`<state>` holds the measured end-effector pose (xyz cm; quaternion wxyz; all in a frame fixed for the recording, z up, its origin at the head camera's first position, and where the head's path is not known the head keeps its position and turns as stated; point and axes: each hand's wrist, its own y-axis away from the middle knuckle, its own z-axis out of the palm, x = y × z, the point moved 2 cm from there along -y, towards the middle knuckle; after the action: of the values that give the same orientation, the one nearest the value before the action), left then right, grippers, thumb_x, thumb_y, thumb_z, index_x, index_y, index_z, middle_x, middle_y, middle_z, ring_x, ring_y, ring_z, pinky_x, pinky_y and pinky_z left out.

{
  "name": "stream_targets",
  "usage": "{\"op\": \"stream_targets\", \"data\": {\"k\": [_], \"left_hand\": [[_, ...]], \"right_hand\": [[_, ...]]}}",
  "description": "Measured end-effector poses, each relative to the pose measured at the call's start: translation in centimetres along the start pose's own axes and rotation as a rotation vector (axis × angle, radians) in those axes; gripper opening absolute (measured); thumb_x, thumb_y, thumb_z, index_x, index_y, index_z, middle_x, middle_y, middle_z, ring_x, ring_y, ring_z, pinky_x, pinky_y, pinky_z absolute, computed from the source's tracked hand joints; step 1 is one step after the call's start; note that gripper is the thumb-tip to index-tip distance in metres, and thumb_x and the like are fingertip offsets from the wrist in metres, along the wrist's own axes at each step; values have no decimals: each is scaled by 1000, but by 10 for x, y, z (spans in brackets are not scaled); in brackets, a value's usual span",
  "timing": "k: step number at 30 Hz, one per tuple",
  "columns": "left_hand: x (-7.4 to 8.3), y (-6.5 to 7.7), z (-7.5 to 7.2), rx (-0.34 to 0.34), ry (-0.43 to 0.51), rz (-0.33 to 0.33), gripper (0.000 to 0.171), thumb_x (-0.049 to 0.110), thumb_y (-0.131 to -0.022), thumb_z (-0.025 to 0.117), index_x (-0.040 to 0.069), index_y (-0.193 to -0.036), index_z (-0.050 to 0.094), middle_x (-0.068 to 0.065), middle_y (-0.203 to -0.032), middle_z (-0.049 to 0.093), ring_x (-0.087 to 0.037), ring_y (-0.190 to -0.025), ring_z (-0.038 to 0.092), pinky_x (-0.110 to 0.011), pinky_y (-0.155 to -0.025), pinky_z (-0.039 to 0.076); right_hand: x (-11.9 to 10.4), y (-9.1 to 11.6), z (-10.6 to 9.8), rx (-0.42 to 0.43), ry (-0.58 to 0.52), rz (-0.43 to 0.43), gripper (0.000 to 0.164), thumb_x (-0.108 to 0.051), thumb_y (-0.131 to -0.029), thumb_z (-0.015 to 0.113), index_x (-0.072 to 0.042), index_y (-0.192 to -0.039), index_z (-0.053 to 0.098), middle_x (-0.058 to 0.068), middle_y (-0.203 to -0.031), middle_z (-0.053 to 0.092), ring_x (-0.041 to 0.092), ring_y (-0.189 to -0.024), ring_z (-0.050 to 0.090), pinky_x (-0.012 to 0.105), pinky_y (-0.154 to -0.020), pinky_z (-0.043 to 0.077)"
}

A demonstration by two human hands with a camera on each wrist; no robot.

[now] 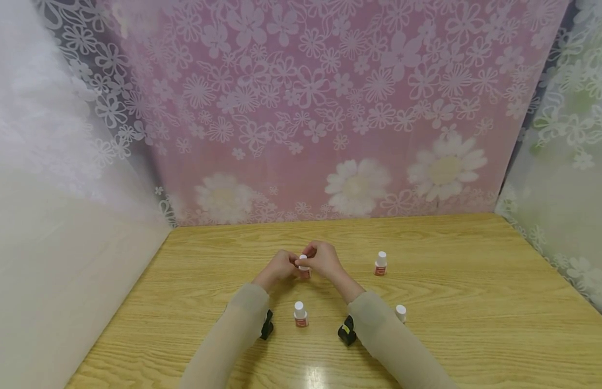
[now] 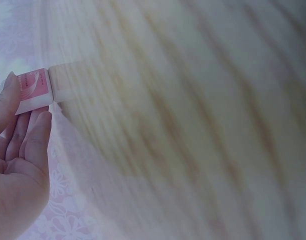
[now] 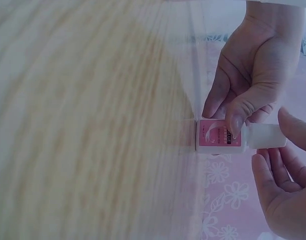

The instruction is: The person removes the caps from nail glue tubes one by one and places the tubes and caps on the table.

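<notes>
A small white bottle with a pink-red label stands on the wooden table between both hands. My left hand grips its body, the thumb lying across the label in the right wrist view. At the bottle's white cap, my right hand has thumb and fingers on opposite sides, pinching it. From the left wrist, the bottle's base meets the tabletop, and the left hand has its fingers behind the bottle. The cap is mostly out of sight there.
Another matching bottle stands between the forearms, and one more is at the right. A third is partly hidden by the right sleeve. Floral sheets wall the wooden table at back and sides.
</notes>
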<state>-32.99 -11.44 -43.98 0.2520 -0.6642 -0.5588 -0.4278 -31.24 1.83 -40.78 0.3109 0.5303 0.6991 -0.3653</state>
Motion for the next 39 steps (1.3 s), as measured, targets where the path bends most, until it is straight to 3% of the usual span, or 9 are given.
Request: {"op": "stream_targets", "data": {"k": [17, 21, 31, 39], "left_hand": [[2, 1, -2, -2, 9, 14, 16, 10, -69, 76, 0, -78, 68, 1, -67, 59, -11, -66, 44, -23, -60, 37], [1, 2, -2, -1, 10, -6, 14, 8, -69, 75, 1, -79, 67, 2, -68, 58, -11, -68, 45, -23, -61, 37], [2, 1, -2, -7, 21, 34, 14, 8, -69, 75, -1, -79, 69, 1, -68, 61, -10, -64, 43, -22, -58, 36], [-1, -2, -3, -10, -10, 7, 16, 11, -67, 77, 2, -76, 68, -4, -72, 62, -13, -66, 46, -25, -60, 39]], "right_hand": [[-2, 0, 1, -22, -13, 27, 14, -10, -74, 72, -3, -84, 65, 3, -77, 60, 17, -73, 56, 30, -65, 46], [-3, 1, 1, -31, -17, 22, 14, -8, -75, 70, -2, -87, 64, 5, -80, 61, 18, -76, 57, 32, -66, 46], [-4, 1, 2, -55, -40, -9, 13, 0, -79, 64, 1, -92, 64, 9, -87, 63, 23, -83, 58, 33, -71, 47], [-5, 2, 3, -71, -62, -25, 13, 3, -79, 61, 2, -92, 65, 9, -86, 63, 22, -83, 58, 33, -70, 47]]}}
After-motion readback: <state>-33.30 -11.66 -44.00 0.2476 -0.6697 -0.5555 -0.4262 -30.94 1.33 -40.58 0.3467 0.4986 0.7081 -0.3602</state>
